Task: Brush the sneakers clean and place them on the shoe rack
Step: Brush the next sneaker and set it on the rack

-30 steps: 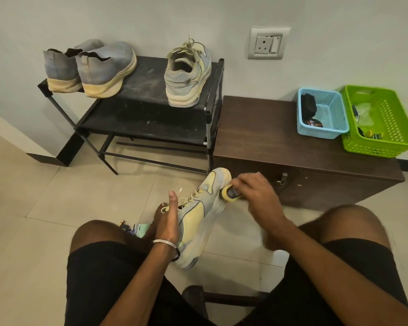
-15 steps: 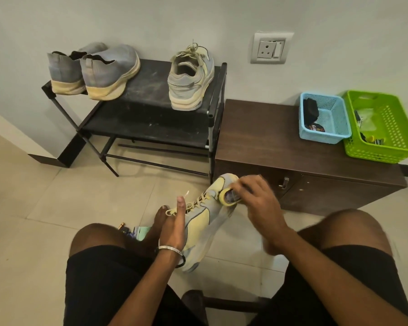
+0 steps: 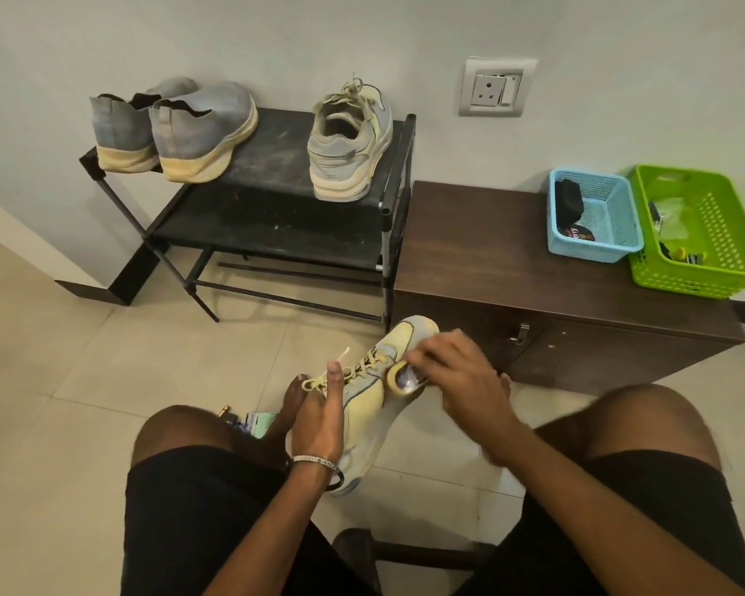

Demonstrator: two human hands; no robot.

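A yellow and grey sneaker [image 3: 368,402] is held above the floor between my knees, toe pointing away. My left hand [image 3: 319,417] grips its left side, thumb up by the laces. My right hand [image 3: 452,372] holds a small yellow brush [image 3: 405,378] against the sneaker's right side near the toe. On the black shoe rack [image 3: 276,165] its matching sneaker [image 3: 349,144] stands at the right of the top shelf, heel toward me. A grey pair [image 3: 177,126] stands at the left.
A dark wooden cabinet [image 3: 491,260] stands right of the rack, carrying a blue basket [image 3: 594,217] and a green basket [image 3: 702,230] with small items. Small objects [image 3: 241,421] lie on the tiled floor by my left knee. A wall socket [image 3: 495,88] is above.
My right hand has drawn the brush back along the sneaker from the toe toward the laces. The left hand keeps its grip; the view has tilted slightly.
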